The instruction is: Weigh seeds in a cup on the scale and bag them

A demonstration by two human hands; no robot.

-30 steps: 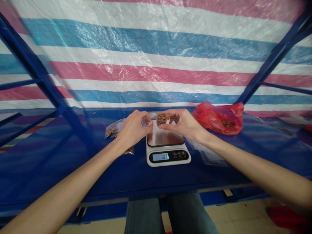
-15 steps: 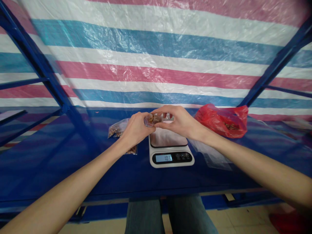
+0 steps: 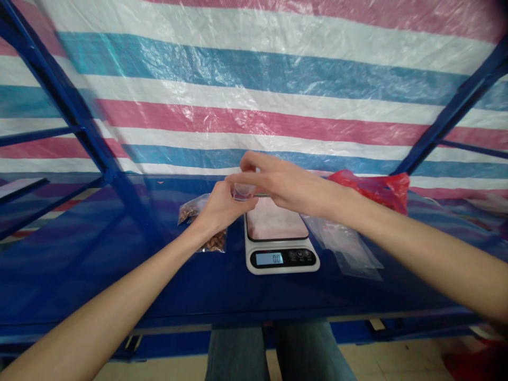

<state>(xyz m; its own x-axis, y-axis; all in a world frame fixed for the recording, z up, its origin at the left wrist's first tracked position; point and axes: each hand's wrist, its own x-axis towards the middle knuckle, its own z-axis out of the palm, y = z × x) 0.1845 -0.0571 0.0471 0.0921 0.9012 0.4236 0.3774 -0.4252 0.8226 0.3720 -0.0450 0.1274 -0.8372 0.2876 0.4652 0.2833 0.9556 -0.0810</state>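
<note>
One clear plastic cup (image 3: 243, 192) is clamped between the fingers of the left hand (image 3: 220, 211) and right hand (image 3: 288, 185).

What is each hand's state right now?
Left hand: closed, holding a small clear cup.
Right hand: partly closed at the cup; whether it grips cannot be told.

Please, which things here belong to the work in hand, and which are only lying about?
In use:
left hand
right hand
small clear plastic cup
white digital scale with steel platform

Lying about:
clear plastic bag of brown nuts
red plastic bag
flat clear plastic bag
</note>
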